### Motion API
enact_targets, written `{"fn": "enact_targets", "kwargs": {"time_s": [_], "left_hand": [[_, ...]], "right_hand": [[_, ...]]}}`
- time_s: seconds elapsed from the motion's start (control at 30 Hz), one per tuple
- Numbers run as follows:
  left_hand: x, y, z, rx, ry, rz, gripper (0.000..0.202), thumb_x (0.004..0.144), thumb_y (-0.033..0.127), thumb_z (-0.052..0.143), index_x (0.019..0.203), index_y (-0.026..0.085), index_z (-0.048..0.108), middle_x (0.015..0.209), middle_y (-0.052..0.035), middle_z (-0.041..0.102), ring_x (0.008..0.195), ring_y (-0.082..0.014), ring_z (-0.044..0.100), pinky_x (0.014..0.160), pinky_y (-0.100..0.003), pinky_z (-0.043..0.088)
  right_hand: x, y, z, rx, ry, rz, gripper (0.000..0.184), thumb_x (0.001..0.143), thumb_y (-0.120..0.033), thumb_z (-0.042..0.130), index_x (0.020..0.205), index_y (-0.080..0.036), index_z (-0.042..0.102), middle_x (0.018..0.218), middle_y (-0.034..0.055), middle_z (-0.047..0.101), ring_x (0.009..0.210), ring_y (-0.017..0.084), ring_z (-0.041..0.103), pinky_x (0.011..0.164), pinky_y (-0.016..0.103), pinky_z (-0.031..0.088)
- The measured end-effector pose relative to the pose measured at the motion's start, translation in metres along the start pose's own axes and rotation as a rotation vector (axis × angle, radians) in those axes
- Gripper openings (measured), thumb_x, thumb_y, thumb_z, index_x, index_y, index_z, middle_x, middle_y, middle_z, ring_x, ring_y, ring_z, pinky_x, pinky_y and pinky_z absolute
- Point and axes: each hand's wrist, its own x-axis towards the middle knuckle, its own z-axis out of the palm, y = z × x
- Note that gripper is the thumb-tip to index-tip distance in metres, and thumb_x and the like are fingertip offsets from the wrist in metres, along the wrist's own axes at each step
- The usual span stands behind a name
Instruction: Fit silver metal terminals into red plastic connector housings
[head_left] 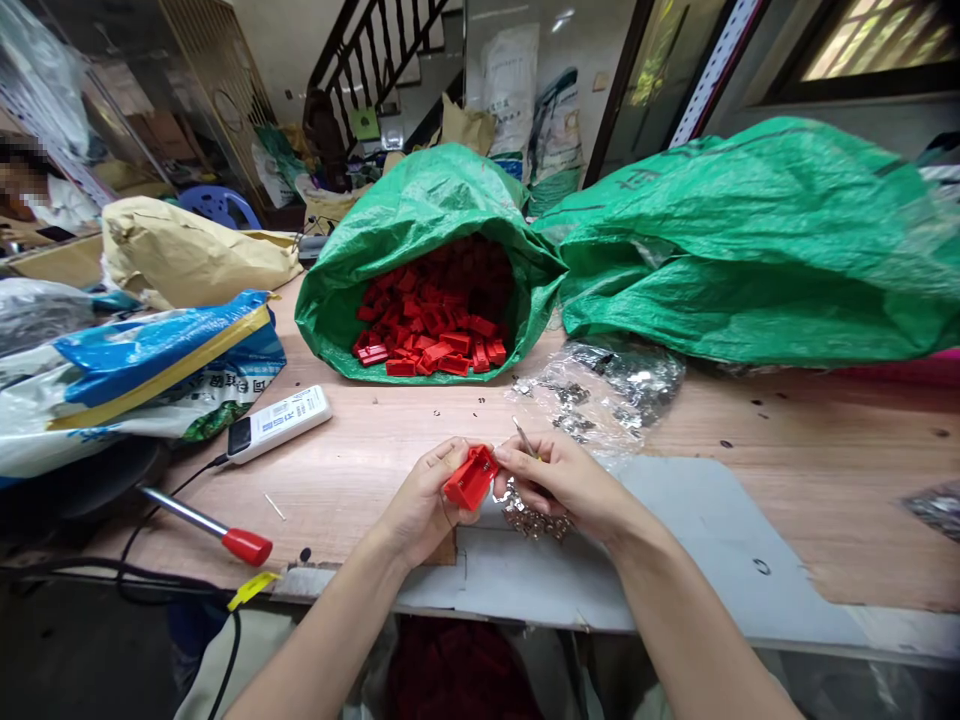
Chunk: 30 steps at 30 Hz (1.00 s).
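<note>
My left hand (pixel 431 492) is closed on a red plastic housing (pixel 469 484), an open box shape with its hollow side turned up and small metal parts at its far end. My right hand (pixel 561 476) holds a slim metal tool (pixel 521 434) whose upper end sticks up between the fingers; its kind is unclear. The right thumb and forefinger meet at the housing's right edge, and anything small pinched there is hidden. Beneath the right hand lies a heap of small shiny metal clips (pixel 529 518). Many similar red housings (pixel 431 325) fill an open green sack (pixel 322 325) beyond my hands.
A clear bag of metal pieces (pixel 626 385) lies behind my right hand, near a second green sack (pixel 750 260). Left are a white handheld device (pixel 281 423), a red-handled lever (pixel 246 546) and a blue-white bag (pixel 161 365). A grey mat (pixel 697 540) covers the table's front.
</note>
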Motion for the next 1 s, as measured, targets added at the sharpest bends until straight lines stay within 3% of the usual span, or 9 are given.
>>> {"fn": "enact_targets", "kwargs": {"time_s": [0.13,0.27,0.5,0.57,0.63,0.73,0.83,0.9,1.0], "left_hand": [[0.001,0.000,-0.001,-0.007,-0.019,-0.006,0.032,0.083,0.045,0.074,0.095,0.015,0.069,0.068,-0.0013,0.061,0.053,-0.0061,0.050,0.045,-0.012,0.037],[0.001,-0.001,-0.001,0.008,0.004,-0.009,0.032,0.080,0.046,0.076,0.093,0.017,0.071,0.071,-0.0013,0.064,0.056,-0.0071,0.054,0.044,-0.013,0.036],[0.000,-0.004,-0.001,0.093,-0.159,0.051,0.027,0.078,0.041,0.080,0.090,0.017,0.076,0.096,-0.0083,0.072,0.083,-0.0146,0.066,0.076,-0.023,0.052],[0.000,-0.003,-0.001,0.122,-0.130,0.060,0.034,0.081,0.046,0.076,0.101,0.019,0.076,0.095,-0.0084,0.073,0.076,-0.0138,0.066,0.068,-0.023,0.053],[0.001,-0.001,-0.002,0.148,-0.095,0.110,0.052,0.083,0.058,0.068,0.121,0.023,0.070,0.094,-0.0080,0.073,0.069,-0.0140,0.066,0.062,-0.026,0.054],[0.001,0.001,-0.003,0.298,-0.034,0.313,0.067,0.076,0.055,0.077,0.136,0.029,0.059,0.103,-0.0064,0.072,0.080,-0.0171,0.069,0.071,-0.031,0.059],[0.000,0.000,-0.003,0.513,0.080,0.511,0.052,0.074,0.033,0.084,0.123,0.027,0.068,0.112,-0.0055,0.071,0.090,-0.0163,0.068,0.075,-0.026,0.058],[-0.003,0.000,-0.004,0.600,0.149,0.594,0.038,0.079,0.032,0.079,0.116,0.025,0.071,0.110,-0.0058,0.071,0.090,-0.0159,0.067,0.074,-0.025,0.058],[-0.011,0.005,-0.005,0.738,0.259,0.641,0.029,0.079,0.033,0.079,0.104,0.021,0.074,0.097,-0.0047,0.069,0.086,-0.0154,0.067,0.073,-0.024,0.057]], "right_hand": [[0.002,-0.003,0.003,-0.008,0.054,-0.009,0.043,0.075,-0.055,0.078,0.069,-0.014,0.066,0.050,-0.0036,0.052,0.039,0.005,0.035,0.039,0.021,0.016],[0.002,-0.003,0.006,0.045,-0.002,0.023,0.040,0.073,-0.050,0.081,0.085,-0.013,0.068,0.062,-0.0011,0.061,0.040,0.004,0.034,0.038,0.020,0.017],[0.001,0.000,0.011,0.212,-0.151,0.100,0.033,0.067,-0.037,0.081,0.079,-0.017,0.058,0.051,-0.0091,0.041,0.040,0.003,0.026,0.037,0.017,0.013],[0.001,-0.002,0.010,0.215,-0.108,0.075,0.031,0.068,-0.036,0.079,0.081,-0.017,0.059,0.051,-0.0087,0.042,0.039,0.003,0.024,0.036,0.018,0.013],[0.002,-0.005,0.008,0.210,0.055,0.026,0.032,0.069,-0.036,0.078,0.087,-0.016,0.061,0.051,-0.0086,0.044,0.038,0.003,0.022,0.036,0.018,0.011],[0.001,-0.011,0.008,0.201,0.287,-0.040,0.041,0.070,-0.037,0.078,0.100,-0.015,0.061,0.053,-0.0074,0.050,0.039,0.003,0.023,0.037,0.018,0.010],[0.001,-0.013,0.009,0.145,0.230,-0.058,0.047,0.072,-0.042,0.078,0.107,-0.015,0.062,0.060,-0.0038,0.058,0.040,0.004,0.027,0.038,0.019,0.014],[0.000,-0.012,0.007,0.035,0.170,-0.061,0.043,0.076,-0.047,0.074,0.103,-0.015,0.065,0.066,-0.0009,0.062,0.041,0.005,0.031,0.040,0.021,0.018],[0.000,-0.006,-0.003,-0.316,0.329,-0.093,0.032,0.082,-0.048,0.067,0.087,-0.016,0.070,0.066,0.0008,0.062,0.046,0.010,0.039,0.045,0.025,0.026]]}}
